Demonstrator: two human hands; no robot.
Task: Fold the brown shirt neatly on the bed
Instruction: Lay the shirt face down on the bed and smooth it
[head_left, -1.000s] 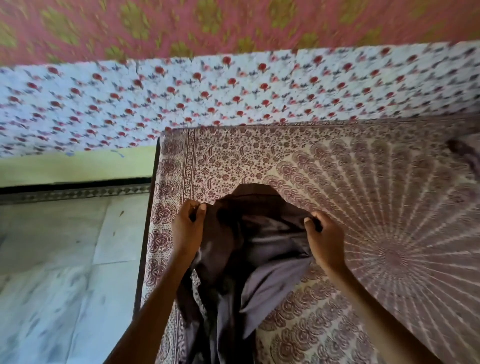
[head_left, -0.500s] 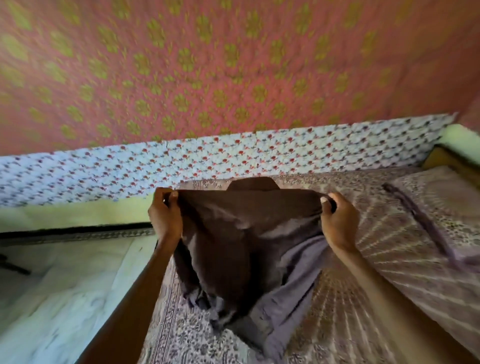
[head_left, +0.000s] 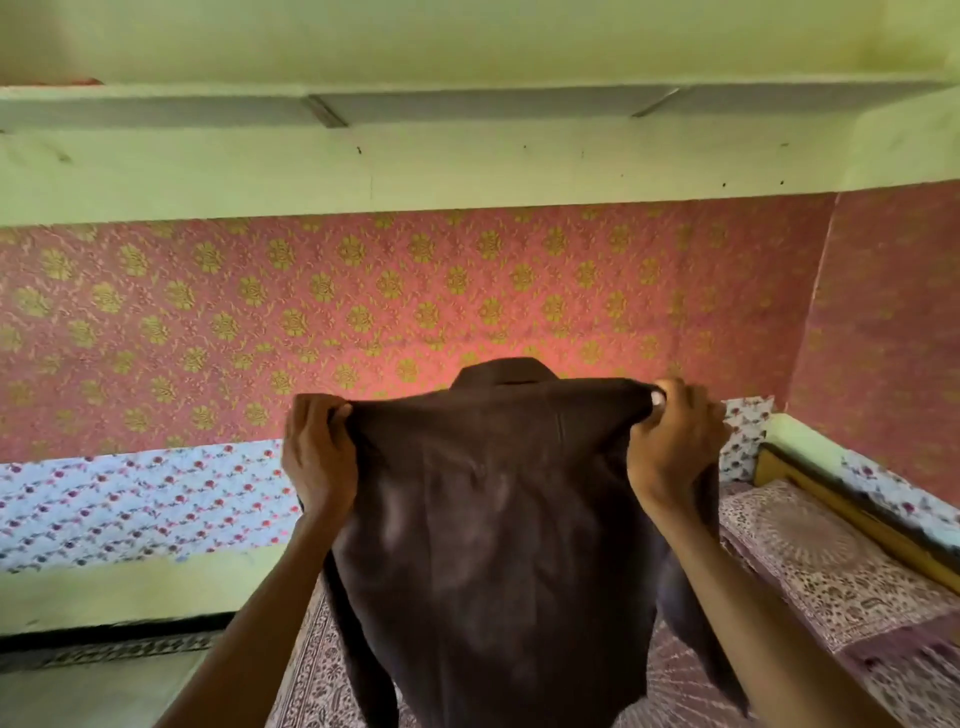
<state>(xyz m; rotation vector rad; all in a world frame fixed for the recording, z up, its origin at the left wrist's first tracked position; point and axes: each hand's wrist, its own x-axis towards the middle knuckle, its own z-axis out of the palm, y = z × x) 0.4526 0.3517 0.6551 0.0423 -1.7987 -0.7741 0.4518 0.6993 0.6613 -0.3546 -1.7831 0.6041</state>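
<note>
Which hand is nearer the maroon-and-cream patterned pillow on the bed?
Right. The right hand grips the dark brown cloth shirt by one shoulder, up and left of the maroon-and-cream patterned pillow; the left hand grips the other shoulder, the shirt's whole width farther away.

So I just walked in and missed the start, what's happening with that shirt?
A person holds a dark brown cloth shirt up by its shoulders, the left hand gripping one shoulder and the right hand the other. It hangs spread out with the collar on top, over the bed with its maroon-and-cream printed cover. Its lower edge runs out of view. No fold shows yet.
</note>
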